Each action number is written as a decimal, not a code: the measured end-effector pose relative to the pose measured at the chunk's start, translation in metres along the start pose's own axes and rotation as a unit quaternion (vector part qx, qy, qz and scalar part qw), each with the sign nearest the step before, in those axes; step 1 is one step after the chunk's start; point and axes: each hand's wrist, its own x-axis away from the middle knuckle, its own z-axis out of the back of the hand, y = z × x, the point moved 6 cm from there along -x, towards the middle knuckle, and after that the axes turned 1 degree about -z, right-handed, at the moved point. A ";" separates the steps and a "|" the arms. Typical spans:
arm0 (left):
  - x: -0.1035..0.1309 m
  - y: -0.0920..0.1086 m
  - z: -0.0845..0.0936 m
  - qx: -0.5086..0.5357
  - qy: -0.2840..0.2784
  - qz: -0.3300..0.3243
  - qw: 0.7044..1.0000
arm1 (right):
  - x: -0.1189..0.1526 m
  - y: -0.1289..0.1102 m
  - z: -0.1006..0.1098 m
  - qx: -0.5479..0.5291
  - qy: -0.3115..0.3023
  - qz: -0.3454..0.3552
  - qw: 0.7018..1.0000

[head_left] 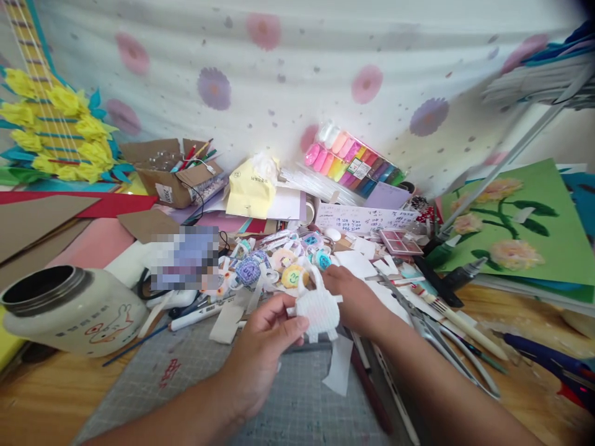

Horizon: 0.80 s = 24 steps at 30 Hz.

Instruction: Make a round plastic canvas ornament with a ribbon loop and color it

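Observation:
My left hand (pixel 279 328) pinches a small white bunny-shaped cutout (pixel 318 314) between thumb and fingers, above the grey cutting mat (pixel 297 396). The cutout has two long ear-like loops on top and short tabs at its sides and bottom. Just behind it, my right hand (pixel 351 294) is low at the edge of the craft pile; its fingertips are mostly hidden, so I cannot make out what they touch. Near both hands lie small decorated pieces, among them a yellow round one (pixel 294 277) and a purple one (pixel 248 270). A white paper scrap (pixel 339 365) rests on the mat.
At left stands a wide-mouthed jar (pixel 74 310). Large scissors (pixel 432 334), brushes (pixel 458 319) and a blue glue gun (pixel 548 359) lie at right. Behind are a cardboard box (pixel 162 186), a coloured clay set (pixel 353 161) and a green flower picture (pixel 520 223).

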 end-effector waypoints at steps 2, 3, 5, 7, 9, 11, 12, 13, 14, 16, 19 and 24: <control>-0.003 0.007 0.007 0.009 0.040 -0.015 0.999 | 0.006 0.006 0.018 -0.024 0.024 -0.026 0.999; -0.005 0.011 0.010 0.016 0.062 -0.018 0.998 | 0.010 0.009 0.028 -0.038 0.032 -0.038 0.998; -0.009 0.018 0.012 0.035 0.080 -0.012 0.996 | 0.019 0.013 0.045 -0.069 0.040 -0.048 0.996; -0.012 0.022 0.008 0.049 0.058 0.011 0.997 | 0.027 0.016 0.056 -0.170 0.059 -0.044 0.983; -0.015 0.022 0.000 0.060 0.014 0.041 0.997 | 0.033 0.022 0.059 -0.349 0.099 -0.050 0.931; -0.016 0.017 -0.007 0.074 -0.030 0.077 0.994 | 0.035 0.030 0.052 -0.496 0.136 -0.064 0.855; -0.016 0.013 -0.010 0.079 -0.048 0.093 0.991 | 0.036 0.033 0.046 -0.533 0.147 -0.073 0.830; -0.015 0.009 -0.012 0.080 -0.066 0.109 0.989 | 0.035 0.036 0.041 -0.553 0.155 -0.081 0.815; -0.013 0.005 -0.014 0.075 -0.082 0.123 0.986 | 0.035 0.037 0.036 -0.566 0.159 -0.087 0.804; -0.009 -0.002 -0.016 0.051 -0.109 0.149 0.981 | 0.034 0.038 0.027 -0.603 0.167 -0.098 0.774; -0.003 -0.007 -0.019 0.035 -0.137 0.170 0.975 | 0.033 0.030 0.018 -0.654 0.175 -0.114 0.727; 0.002 -0.005 -0.024 0.091 -0.145 0.155 0.973 | 0.031 0.002 -0.007 -0.717 0.096 -0.155 0.673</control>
